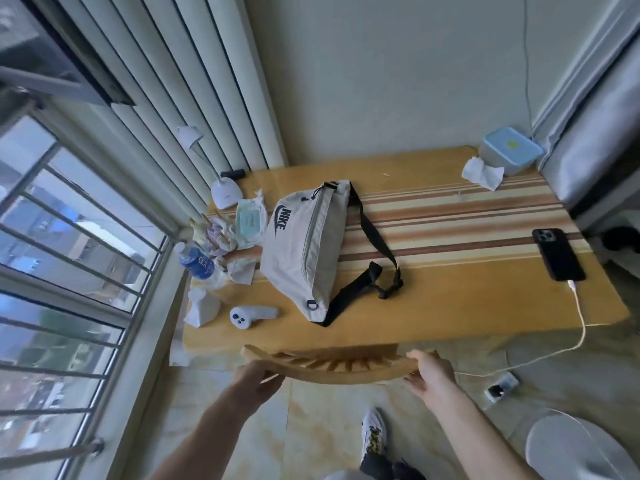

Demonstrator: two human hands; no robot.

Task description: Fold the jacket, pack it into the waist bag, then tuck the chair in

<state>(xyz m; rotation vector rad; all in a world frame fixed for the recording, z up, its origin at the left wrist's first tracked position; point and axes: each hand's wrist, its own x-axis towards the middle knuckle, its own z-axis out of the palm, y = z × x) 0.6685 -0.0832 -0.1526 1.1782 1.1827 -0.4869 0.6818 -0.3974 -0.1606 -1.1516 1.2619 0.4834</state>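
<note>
A bulging beige waist bag (304, 251) with a black strap lies zipped on the striped wooden table (450, 299), left of centre. No jacket is in sight. The wooden chair's curved backrest (332, 367) sits just below the table's front edge, with the seat hidden under the table. My left hand (258, 377) grips the left end of the backrest. My right hand (431, 374) grips its right end.
A black phone (557, 252) charges at the table's right, its cable trailing to a floor socket (502, 388). A white controller (251, 316), water bottle (195, 263), wipes pack (250, 221), tissues and a lamp (225, 195) crowd the left. A blue tissue box (510, 155) stands back right. A window is at left.
</note>
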